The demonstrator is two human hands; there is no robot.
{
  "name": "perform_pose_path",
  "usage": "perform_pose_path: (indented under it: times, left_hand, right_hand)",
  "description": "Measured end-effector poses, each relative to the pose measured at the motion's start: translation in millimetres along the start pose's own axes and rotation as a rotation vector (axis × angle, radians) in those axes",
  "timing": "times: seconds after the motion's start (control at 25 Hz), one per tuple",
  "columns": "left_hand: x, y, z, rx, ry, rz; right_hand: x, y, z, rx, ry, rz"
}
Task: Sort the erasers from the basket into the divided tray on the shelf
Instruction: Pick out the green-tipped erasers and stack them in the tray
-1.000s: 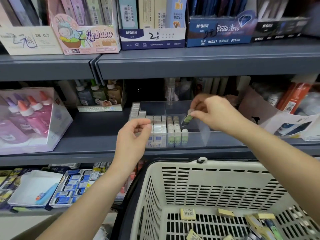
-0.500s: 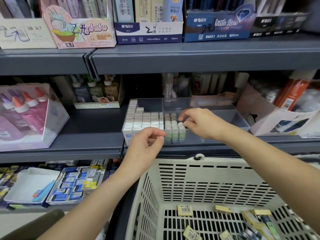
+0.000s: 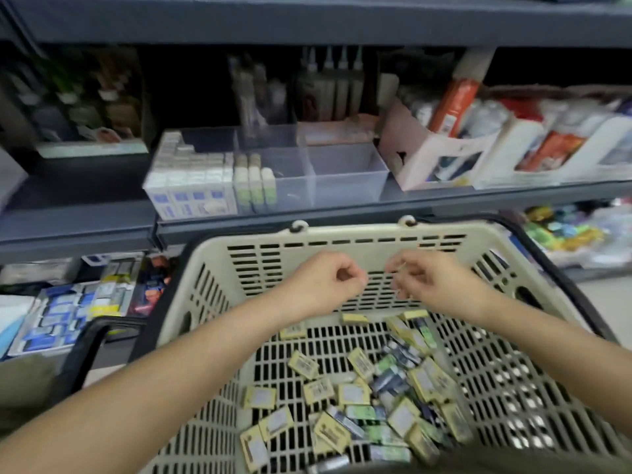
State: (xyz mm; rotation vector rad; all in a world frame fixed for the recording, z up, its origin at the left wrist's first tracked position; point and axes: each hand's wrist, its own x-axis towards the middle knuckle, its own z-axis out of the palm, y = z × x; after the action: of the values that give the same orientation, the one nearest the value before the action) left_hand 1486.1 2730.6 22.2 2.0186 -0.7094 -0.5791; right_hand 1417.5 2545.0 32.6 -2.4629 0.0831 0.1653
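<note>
Though loose, flat rectangular erasers (image 3: pixel 354 394)

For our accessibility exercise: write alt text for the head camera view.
The left hand and right hand, fingers curled, hover over a cream basket of loose erasers. Behind, a clear divided tray on the grey shelf holds rows of erasers at its left.

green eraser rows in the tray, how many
3 rows side by side in the middle front compartment of the tray: left, middle, shorter right. Lower layers may be hidden.
</note>
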Motion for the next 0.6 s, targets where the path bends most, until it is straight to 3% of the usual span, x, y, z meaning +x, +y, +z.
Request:
perform_pose_path:
  times: [0.16,0.24,0.44,0.6]
  left_hand:
    - [25.6,-3.7,55.6,-0.062,-0.087,-0.181]
    - [27.4,-19.0,74.4,-0.01,-0.134,-0.25]
    - [21.4,-53.4,86.1,-0.081,-0.125,-0.453]
    - [26.5,-57.0,81.1,-0.198,-0.07,-0.523]
  right_hand:
    - [-12.1,43.8,28.0,-0.042,-0.105,0.147]
    - [-8.2,60.2,42.5,-0.287,-0.263,0.154]
    - [-8.8,84.5,81.4,-0.599,-0.586,0.02]
    - [-9.7,96.6,98.0,-0.823,-0.668,-0.13]
